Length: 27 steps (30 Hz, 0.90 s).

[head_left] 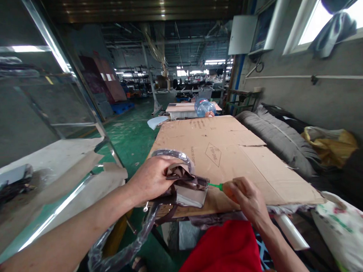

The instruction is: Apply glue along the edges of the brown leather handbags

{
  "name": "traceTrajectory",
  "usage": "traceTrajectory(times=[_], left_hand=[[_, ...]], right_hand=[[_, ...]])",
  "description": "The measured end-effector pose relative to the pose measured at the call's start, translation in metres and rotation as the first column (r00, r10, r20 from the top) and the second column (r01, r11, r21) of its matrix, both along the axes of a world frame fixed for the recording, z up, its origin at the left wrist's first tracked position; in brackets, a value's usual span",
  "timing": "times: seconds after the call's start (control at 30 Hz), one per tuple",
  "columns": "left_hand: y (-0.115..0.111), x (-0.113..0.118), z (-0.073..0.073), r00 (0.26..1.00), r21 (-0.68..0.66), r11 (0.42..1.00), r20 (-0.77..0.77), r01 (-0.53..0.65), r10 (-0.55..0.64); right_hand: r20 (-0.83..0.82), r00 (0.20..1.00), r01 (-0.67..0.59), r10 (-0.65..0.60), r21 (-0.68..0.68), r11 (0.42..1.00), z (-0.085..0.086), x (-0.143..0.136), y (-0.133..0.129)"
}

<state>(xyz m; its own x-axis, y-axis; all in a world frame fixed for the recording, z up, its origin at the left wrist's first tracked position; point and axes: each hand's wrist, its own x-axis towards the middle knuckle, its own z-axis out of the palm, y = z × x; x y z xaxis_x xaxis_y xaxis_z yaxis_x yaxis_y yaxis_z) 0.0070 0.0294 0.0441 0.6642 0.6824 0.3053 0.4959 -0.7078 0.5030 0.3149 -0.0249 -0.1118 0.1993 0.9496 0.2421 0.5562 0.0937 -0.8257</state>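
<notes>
My left hand [153, 175] is closed around the bunched top of a brown and beige bag [191, 196], which rests at the near edge of the cardboard-covered table. One plastic-wrapped bag handle [170, 152] arches behind that hand, and another wrapped handle [126, 248] hangs over the table's front. In my right hand [246, 195] is a thin green tool [220, 186], gripped at its thicker end. Its narrow end points left and meets the bag's right edge. Whether the tip is inside the bag's edge I cannot make out.
Printed cardboard [230, 150] covers the table. Beyond it stands a large blue water bottle [206, 107]. To the left is a metal-framed rack [110, 149] with paper-covered shelves. Grey padded rolls [274, 136] and a white printed sack [348, 229] lie on the right.
</notes>
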Motion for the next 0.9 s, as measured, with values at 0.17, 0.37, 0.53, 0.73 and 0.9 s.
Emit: traceTrajectory(times=[0.17, 0.37, 0.53, 0.73, 0.9], left_hand=[[0.001, 0.001, 0.002, 1.000, -0.012, 1.000, -0.006, -0.003, 0.003], [0.000, -0.001, -0.001, 1.000, 0.020, 1.000, 0.020, -0.017, 0.016], [-0.008, -0.001, 0.002, 1.000, -0.020, 1.000, -0.005, -0.017, 0.017], [-0.029, -0.005, -0.001, 0.990, -0.117, 0.984, -0.060, -0.131, 0.124], [-0.044, -0.013, -0.010, 0.984, -0.175, 0.968, -0.058, -0.177, 0.169]], right_hand=[[-0.025, 0.992, -0.126, 0.126, -0.012, 0.992, 0.000, -0.002, -0.002], [-0.031, 0.979, -0.202, 0.202, 0.009, 0.979, 0.003, -0.002, -0.011], [-0.035, 0.977, -0.210, 0.211, 0.042, 0.977, 0.005, -0.001, -0.017], [-0.047, 0.962, -0.267, 0.270, 0.050, 0.962, 0.003, 0.000, -0.021], [-0.027, 0.973, -0.224, 0.229, 0.124, 0.967, 0.001, 0.000, -0.018]])
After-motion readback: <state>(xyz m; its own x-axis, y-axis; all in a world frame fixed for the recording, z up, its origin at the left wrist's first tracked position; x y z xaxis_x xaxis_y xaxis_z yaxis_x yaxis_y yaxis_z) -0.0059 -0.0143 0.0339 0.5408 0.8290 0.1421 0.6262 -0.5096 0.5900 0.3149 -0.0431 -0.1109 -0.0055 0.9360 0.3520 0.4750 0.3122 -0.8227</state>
